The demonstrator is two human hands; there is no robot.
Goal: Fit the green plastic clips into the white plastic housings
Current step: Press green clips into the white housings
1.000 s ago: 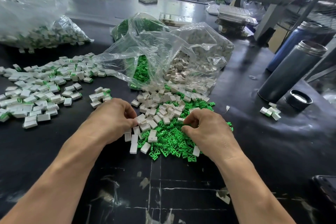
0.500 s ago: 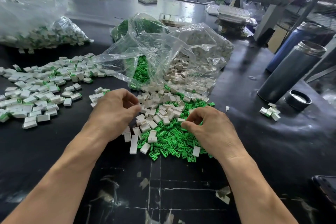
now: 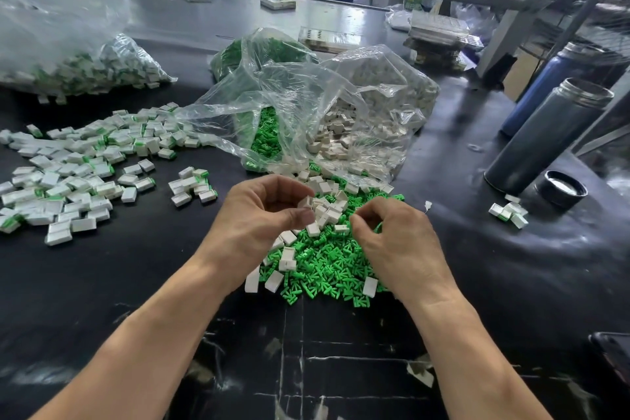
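A heap of loose green clips (image 3: 324, 269) lies on the black table in front of me, with white housings (image 3: 329, 206) scattered over its far side. My left hand (image 3: 259, 215) hovers over the left of the heap, thumb and curled fingers pinching a white housing (image 3: 305, 203). My right hand (image 3: 395, 242) is over the right of the heap, its thumb and forefinger pinched together on a small green clip that the fingers mostly hide. The two hands are a few centimetres apart.
Two open clear bags (image 3: 306, 106) of green clips and white housings lie just behind the heap. Assembled white-and-green pieces (image 3: 78, 174) spread over the left, with a full bag (image 3: 85, 68) behind. Two metal flasks (image 3: 545, 136), a black lid (image 3: 560, 187) and a few pieces (image 3: 508, 213) stand at the right.
My left hand has lifted off the heap, moved right and turned palm inward with a housing in its fingers. My right hand has shifted slightly up and toward it.
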